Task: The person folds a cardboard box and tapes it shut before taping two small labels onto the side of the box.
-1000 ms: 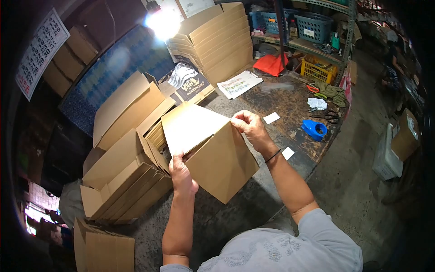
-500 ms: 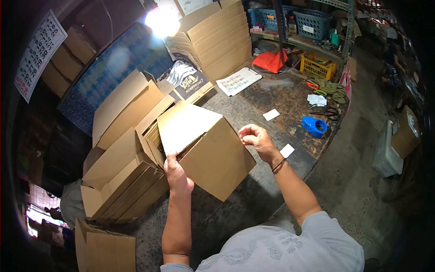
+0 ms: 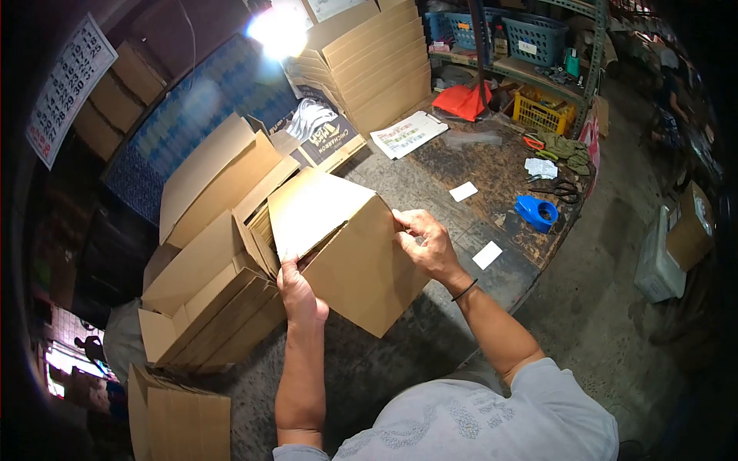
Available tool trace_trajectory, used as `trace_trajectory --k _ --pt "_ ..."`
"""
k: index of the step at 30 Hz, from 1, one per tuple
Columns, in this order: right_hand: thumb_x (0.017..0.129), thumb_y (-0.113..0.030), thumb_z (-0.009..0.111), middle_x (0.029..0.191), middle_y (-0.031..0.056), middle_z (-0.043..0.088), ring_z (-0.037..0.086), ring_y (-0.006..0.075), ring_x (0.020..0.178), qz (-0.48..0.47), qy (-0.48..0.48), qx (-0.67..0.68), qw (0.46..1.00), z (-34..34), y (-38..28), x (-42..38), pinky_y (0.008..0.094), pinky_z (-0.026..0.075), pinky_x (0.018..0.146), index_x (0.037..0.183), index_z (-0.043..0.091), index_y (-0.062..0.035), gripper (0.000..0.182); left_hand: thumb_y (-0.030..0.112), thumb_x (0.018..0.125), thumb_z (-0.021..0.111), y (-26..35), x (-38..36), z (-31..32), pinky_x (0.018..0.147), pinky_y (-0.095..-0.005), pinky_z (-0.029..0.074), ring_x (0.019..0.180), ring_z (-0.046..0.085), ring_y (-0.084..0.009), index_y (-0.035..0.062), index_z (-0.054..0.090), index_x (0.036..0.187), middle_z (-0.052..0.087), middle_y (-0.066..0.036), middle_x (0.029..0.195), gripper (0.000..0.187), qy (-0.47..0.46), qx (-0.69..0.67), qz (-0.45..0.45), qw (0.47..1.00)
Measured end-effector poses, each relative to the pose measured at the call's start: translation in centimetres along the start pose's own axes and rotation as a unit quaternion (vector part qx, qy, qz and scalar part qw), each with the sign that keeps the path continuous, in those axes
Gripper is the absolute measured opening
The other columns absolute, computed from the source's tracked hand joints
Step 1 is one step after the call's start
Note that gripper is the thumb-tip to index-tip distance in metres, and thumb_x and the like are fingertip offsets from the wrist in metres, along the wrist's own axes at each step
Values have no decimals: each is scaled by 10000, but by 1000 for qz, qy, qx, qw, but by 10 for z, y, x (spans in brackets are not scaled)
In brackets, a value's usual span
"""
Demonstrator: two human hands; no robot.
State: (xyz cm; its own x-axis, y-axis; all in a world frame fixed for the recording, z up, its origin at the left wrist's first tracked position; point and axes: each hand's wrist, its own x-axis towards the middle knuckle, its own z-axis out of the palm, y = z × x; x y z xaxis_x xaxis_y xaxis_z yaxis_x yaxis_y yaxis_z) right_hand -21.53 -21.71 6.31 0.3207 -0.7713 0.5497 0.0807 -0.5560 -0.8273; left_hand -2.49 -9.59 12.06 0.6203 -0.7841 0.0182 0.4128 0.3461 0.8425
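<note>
A brown cardboard box [image 3: 361, 265] is tilted in front of me, one plain side facing me and its top flaps [image 3: 315, 201] brightly lit. My left hand [image 3: 301, 296] grips its lower left edge, thumb up near the gap between flap and side. At the box's upper right edge is my right hand [image 3: 427, 244], with thumb and forefinger pinched against the cardboard. What lies behind those fingertips is hidden. To the right of that hand, a small white card [image 3: 487, 254] lies on the table, and a second white card [image 3: 463, 191] lies farther back.
Folded cardboard boxes [image 3: 207, 307] lean at the left, with a tall cardboard stack [image 3: 377, 65] behind. A blue tape dispenser [image 3: 536, 213], scissors [image 3: 565, 190], printed sheets [image 3: 407, 134] and a red bag [image 3: 461, 101] are on the table [image 3: 511, 165]. Shelving with blue baskets [image 3: 534, 38] stands at the back.
My right hand has moved left and slightly up, from beside the box onto its upper right edge. The left hand keeps its hold, and the nearer white card is now fully uncovered.
</note>
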Motion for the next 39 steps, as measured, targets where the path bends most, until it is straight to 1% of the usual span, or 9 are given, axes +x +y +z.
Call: trace_trajectory --k 8,13,16,20,24,28,32,37,39 --pt "845 -25 575 1106 81 598 604 182 994 75 -30 77 994 -5 4 6 306 497 861 1199 620 -36 357 257 978 458 -5 -4 2 883 -384 525 1032 612 -246 -26 486 1253 598 -130 1155 396 -15 0 10 1000" --pt "831 -78 653 1099 126 588 590 268 939 -102 39 -138 984 -8 -5 5 340 500 810 1125 657 -64 295 259 973 474 -5 -4 1 879 -380 528 1032 609 -237 -23 497 1234 592 -120 1153 385 -28 -1 8 1000" --pt "821 -50 683 974 83 593 610 205 836 -14 58 -109 992 3 -23 4 333 500 726 1012 659 -37 193 253 967 476 -12 -8 3 878 -379 528 1029 606 -234 -24 502 1216 587 -117 1145 373 -34 9 10 999" --pt "823 -37 693 823 80 596 614 184 790 -207 -15 -172 963 22 -33 7 314 494 658 895 656 -36 82 241 965 474 -18 -13 9 874 -383 529 1021 609 -237 -31 499 1212 590 -122 1134 368 -54 11 -3 998" --pt "810 -35 690 818 115 603 620 268 768 -45 94 -122 987 -1 -20 33 351 514 690 866 642 -33 74 240 966 474 -23 -15 3 872 -377 528 1015 614 -239 -41 495 1205 597 -130 1123 369 -40 3 -2 999" --pt "841 -79 678 833 108 617 628 236 754 -234 12 -153 960 24 -28 13 341 513 685 871 647 -37 60 234 980 470 -26 -17 14 796 -335 534 881 646 -196 -25 564 1059 654 -117 992 286 -29 -16 5 999" --pt "817 -74 692 791 115 610 610 269 734 -60 80 -121 988 1 -18 31 354 504 666 850 644 -33 72 244 965 480 -24 -16 11 869 -372 529 1008 615 -238 -48 493 1202 592 -125 1113 376 -43 0 -3 999" --pt "817 -41 687 790 108 612 600 249 723 -246 1 -155 957 21 -15 10 340 498 663 866 645 -35 65 251 967 483 -25 -13 9 884 -374 524 1012 613 -238 -48 493 1203 583 -123 1134 381 -39 4 3 999" --pt "811 -40 691 789 113 609 597 261 724 -197 19 -147 969 16 -13 12 350 500 669 865 643 -35 72 241 973 472 -21 -11 10 874 -379 529 1003 614 -238 -45 493 1204 587 -123 1131 368 -50 8 0 999"
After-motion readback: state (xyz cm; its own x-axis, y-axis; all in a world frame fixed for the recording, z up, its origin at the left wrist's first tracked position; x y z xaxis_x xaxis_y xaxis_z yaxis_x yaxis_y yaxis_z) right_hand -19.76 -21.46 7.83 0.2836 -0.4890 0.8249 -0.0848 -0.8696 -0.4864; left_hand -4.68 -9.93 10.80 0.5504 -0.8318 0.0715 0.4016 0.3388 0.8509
